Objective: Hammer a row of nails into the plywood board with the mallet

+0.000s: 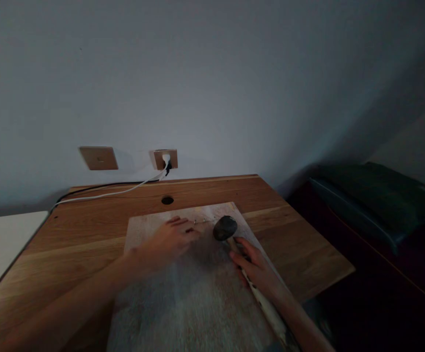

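A rubber mallet [225,228] with a dark, rounded head and a long pale handle lies in my right hand [254,266]. Its fingers wrap the handle just below the head, low over a worn wooden board [197,313]. Close to the mallet head, on the left, is my left hand [175,238], fingers bent and drawn together; blur hides what they pinch, if anything. Two small nails [199,222] stand up from the board near its far edge, just past my left fingertips.
The board rests on a wooden desk [289,234] against a wall. A white cable [117,194] runs from a wall socket [166,159] beside a dark cable. A round hole [167,200] is behind the board. At left is a white surface [3,244]; at right, a dark green cushion-like thing [373,195].
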{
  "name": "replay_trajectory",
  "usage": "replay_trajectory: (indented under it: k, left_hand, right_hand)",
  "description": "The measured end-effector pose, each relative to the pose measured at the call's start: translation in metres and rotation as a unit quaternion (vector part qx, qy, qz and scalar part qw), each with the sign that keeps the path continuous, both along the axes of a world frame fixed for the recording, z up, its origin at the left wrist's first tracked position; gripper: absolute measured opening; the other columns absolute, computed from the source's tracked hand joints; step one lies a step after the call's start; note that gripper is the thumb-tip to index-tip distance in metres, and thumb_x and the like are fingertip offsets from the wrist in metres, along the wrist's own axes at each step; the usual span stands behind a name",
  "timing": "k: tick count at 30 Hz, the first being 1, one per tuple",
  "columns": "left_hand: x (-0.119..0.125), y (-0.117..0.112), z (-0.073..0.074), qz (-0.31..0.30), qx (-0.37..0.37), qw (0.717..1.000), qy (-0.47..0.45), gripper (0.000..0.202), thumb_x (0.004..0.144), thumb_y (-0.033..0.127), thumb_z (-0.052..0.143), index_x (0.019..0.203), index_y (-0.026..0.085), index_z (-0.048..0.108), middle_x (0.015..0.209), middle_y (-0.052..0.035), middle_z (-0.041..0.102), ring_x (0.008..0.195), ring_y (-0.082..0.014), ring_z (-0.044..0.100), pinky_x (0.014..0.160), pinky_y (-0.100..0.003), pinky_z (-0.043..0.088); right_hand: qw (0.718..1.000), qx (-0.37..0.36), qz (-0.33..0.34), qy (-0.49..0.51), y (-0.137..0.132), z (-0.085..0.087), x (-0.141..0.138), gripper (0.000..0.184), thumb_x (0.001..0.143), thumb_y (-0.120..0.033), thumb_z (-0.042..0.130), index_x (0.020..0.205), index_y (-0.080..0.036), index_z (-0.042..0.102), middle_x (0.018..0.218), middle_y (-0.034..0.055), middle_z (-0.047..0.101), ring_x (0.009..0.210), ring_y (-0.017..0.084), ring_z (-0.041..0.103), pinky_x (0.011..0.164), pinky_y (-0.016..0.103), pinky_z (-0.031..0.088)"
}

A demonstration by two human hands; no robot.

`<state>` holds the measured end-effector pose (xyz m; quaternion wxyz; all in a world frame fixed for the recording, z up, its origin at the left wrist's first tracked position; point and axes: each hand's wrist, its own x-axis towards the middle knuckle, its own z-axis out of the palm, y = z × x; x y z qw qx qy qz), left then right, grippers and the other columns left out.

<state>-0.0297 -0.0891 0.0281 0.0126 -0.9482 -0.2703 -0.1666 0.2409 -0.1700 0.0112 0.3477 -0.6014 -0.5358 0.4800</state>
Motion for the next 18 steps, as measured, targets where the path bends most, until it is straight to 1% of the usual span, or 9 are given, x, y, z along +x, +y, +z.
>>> replay_trajectory:
  k: [1, 3, 4, 6, 9, 11, 15, 18]
  left_hand:
    - [-0.011, 0.005, -0.001, 0.035, -0.036, 0.998, -0.024, 0.021, 0.099, 0.013, 0.059, 0.112, 0.022, 0.073, 0.107, -0.0047, 0.077, 0.101, -0.0229, 0.072, 0.095, -0.038, 0.053]
    - [-0.029, 0.015, -0.005, 0.101, -0.108, 0.986, -0.079, 0.021, 0.098, 0.014, 0.060, 0.111, 0.022, 0.074, 0.108, -0.0041, 0.079, 0.099, -0.0215, 0.073, 0.092, -0.034, 0.055]
    - [-0.036, 0.019, -0.008, 0.127, -0.133, 0.978, -0.097, 0.020, 0.098, 0.014, 0.060, 0.109, 0.022, 0.075, 0.107, -0.0040, 0.079, 0.098, -0.0214, 0.074, 0.091, -0.033, 0.056]
    - [-0.042, 0.024, -0.014, 0.159, -0.154, 0.969, -0.110, 0.019, 0.096, 0.016, 0.062, 0.108, 0.021, 0.075, 0.106, -0.0048, 0.080, 0.098, -0.0229, 0.074, 0.092, -0.034, 0.056]
    - [-0.041, 0.026, -0.022, 0.166, -0.141, 0.969, -0.116, 0.020, 0.096, 0.018, 0.062, 0.111, 0.022, 0.075, 0.108, -0.0060, 0.080, 0.099, -0.0246, 0.074, 0.094, -0.038, 0.056]
    - [-0.038, 0.025, -0.024, 0.163, -0.140, 0.969, -0.124, 0.021, 0.095, 0.018, 0.062, 0.111, 0.022, 0.075, 0.108, -0.0058, 0.080, 0.099, -0.0240, 0.074, 0.094, -0.037, 0.056]
    - [-0.036, 0.022, -0.023, 0.184, -0.157, 0.960, -0.145, 0.015, 0.095, 0.019, 0.061, 0.104, 0.022, 0.074, 0.101, -0.0048, 0.079, 0.093, -0.0220, 0.074, 0.088, -0.034, 0.057]
    - [-0.038, 0.022, -0.023, 0.182, -0.160, 0.957, -0.161, 0.012, 0.094, 0.017, 0.061, 0.098, 0.021, 0.072, 0.097, -0.0039, 0.078, 0.088, -0.0208, 0.073, 0.082, -0.032, 0.056]
  right_hand:
    - [1.000, -0.001, 0.001, -0.003, 0.000, 0.001, 0.000, 0.041, 0.087, -0.053, 0.065, 0.114, -0.023, 0.062, 0.069, -0.0057, 0.057, 0.036, 0.009, 0.049, 0.035, 0.023, 0.036]
    - [1.000, -0.005, 0.006, -0.006, 0.000, 0.002, -0.001, 0.040, 0.087, -0.052, 0.064, 0.113, -0.022, 0.061, 0.069, -0.0060, 0.057, 0.035, 0.008, 0.048, 0.035, 0.023, 0.036]
    - [1.000, -0.007, 0.008, -0.006, 0.000, 0.003, -0.002, 0.039, 0.087, -0.052, 0.063, 0.112, -0.022, 0.061, 0.068, -0.0063, 0.056, 0.035, 0.008, 0.047, 0.035, 0.022, 0.035]
    - [1.000, -0.006, 0.008, -0.004, -0.001, 0.003, -0.003, 0.039, 0.086, -0.053, 0.062, 0.109, -0.021, 0.060, 0.067, -0.0068, 0.055, 0.034, 0.008, 0.046, 0.034, 0.022, 0.035]
    - [1.000, -0.003, -0.001, 0.000, -0.001, 0.002, -0.005, 0.039, 0.085, -0.055, 0.063, 0.106, -0.022, 0.059, 0.067, -0.0069, 0.054, 0.034, 0.008, 0.046, 0.034, 0.023, 0.033]
    - [1.000, -0.004, -0.007, -0.002, -0.001, 0.002, -0.006, 0.040, 0.084, -0.055, 0.063, 0.107, -0.022, 0.059, 0.068, -0.0068, 0.055, 0.034, 0.007, 0.046, 0.034, 0.023, 0.033]
    - [1.000, -0.004, -0.009, -0.008, -0.002, 0.004, -0.011, 0.043, 0.085, -0.055, 0.064, 0.112, -0.021, 0.059, 0.071, -0.0056, 0.057, 0.034, 0.008, 0.047, 0.034, 0.024, 0.033]
    - [1.000, -0.005, 0.003, 0.013, -0.001, 0.005, -0.018, 0.046, 0.085, -0.057, 0.064, 0.114, -0.021, 0.060, 0.071, -0.0059, 0.055, 0.033, 0.008, 0.045, 0.033, 0.024, 0.031]
